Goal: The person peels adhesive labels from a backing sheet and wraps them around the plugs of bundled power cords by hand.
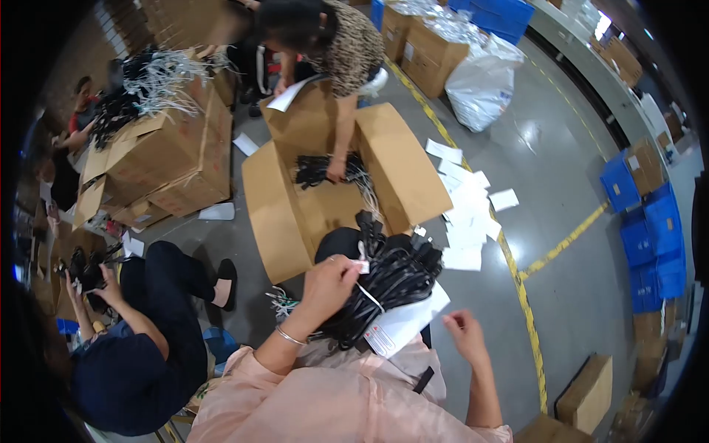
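Note:
On my lap rests a thick bundle of black cables point(406, 277) with plug ends at its top. My left hand point(329, 286) is closed over the bundle's left side, pinching a small white tag point(362, 266). From that tag a thin white strip curves down across the cables. A white printed sheet point(399, 330) with red marks lies against the bundle's lower right. My right hand point(467, 338) is raised to the right of this sheet, apart from it, its fingers loosely bent and nothing visible in them.
Ahead stands an open cardboard box point(292, 221), a co-worker's hand reaching onto black cables point(314, 170) inside. White papers point(469, 210) are scattered on the floor to its right. Another person sits at left, near stacked boxes point(170, 159). Blue bins point(657, 244) line the right.

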`<state>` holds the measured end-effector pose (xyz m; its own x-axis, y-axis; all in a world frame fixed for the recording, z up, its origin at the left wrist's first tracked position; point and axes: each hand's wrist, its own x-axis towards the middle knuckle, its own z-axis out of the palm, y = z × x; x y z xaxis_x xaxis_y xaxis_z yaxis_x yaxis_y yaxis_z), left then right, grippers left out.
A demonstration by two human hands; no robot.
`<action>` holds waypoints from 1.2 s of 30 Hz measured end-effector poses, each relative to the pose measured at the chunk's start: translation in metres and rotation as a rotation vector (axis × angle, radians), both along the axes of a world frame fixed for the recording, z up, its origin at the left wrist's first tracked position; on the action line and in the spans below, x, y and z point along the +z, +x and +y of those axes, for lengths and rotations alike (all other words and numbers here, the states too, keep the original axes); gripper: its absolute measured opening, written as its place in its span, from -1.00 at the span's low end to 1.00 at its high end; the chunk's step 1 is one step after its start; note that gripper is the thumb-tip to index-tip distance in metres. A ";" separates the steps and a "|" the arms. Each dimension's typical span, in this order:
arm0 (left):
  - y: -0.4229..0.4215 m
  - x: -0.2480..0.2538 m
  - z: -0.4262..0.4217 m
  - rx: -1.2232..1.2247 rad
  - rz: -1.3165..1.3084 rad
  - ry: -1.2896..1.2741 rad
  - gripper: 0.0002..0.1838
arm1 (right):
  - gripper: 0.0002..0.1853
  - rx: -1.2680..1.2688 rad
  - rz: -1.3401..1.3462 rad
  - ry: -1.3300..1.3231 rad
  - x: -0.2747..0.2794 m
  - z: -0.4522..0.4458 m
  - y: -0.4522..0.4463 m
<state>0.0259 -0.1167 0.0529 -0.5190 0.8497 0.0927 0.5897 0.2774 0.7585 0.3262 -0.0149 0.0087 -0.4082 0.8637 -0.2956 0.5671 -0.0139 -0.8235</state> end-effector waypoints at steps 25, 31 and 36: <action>0.073 0.023 -0.002 -0.474 -0.194 0.141 -0.68 | -0.79 -0.288 0.853 -0.531 0.032 -0.036 -0.001; 0.091 0.006 -0.002 -0.462 -0.750 -0.001 -0.68 | -0.77 -0.306 0.937 -0.577 0.036 -0.052 0.004; 0.105 -0.001 0.006 -0.374 -0.512 0.211 -0.78 | -0.81 -0.265 0.800 -0.595 0.043 -0.069 -0.002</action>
